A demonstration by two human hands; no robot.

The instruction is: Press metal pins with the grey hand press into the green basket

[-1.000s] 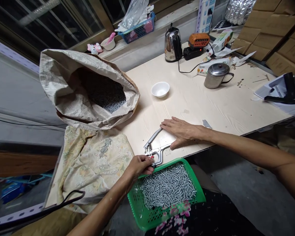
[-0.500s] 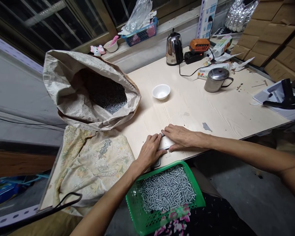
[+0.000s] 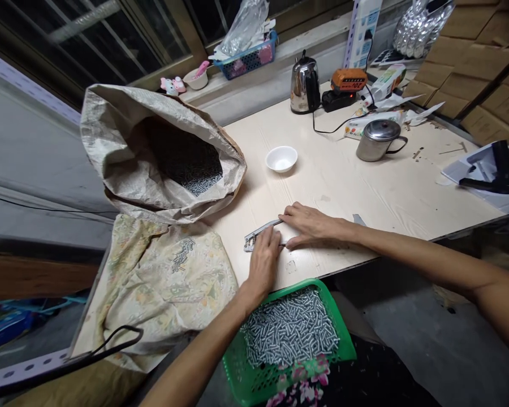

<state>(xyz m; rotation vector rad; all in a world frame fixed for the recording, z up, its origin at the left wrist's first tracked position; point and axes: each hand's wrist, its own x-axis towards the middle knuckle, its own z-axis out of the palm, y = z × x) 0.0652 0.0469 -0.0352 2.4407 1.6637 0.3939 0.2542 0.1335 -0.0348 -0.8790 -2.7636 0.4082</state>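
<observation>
A flat grey metal hand tool with two long arms (image 3: 261, 230) lies on the table between my hands. Its left end shows a small mechanism, too small to make out. My left hand (image 3: 264, 257) is over the lower arm, its curled fingertips on the metal and the middle of that arm hidden. At the tool's right end, my right hand (image 3: 311, 225) grips with thumb and fingers, one on each arm. Below, against my lap, a green plastic basket (image 3: 346, 333) holds many small silvery screw-like metal pieces (image 3: 290, 328).
An open woven sack (image 3: 123, 169) of metal pieces leans at the left, beside a floral cloth (image 3: 152, 294) with a few pieces on it. Further back are a white bowl (image 3: 281, 159), a lidded metal mug (image 3: 375, 141), a kettle (image 3: 302, 85) and an orange battery (image 3: 348, 79).
The tool's left end now shows past my left hand, further from the table edge. My left hand has shifted slightly right and its fingers have bunched closer. My right hand has moved slightly away from me.
</observation>
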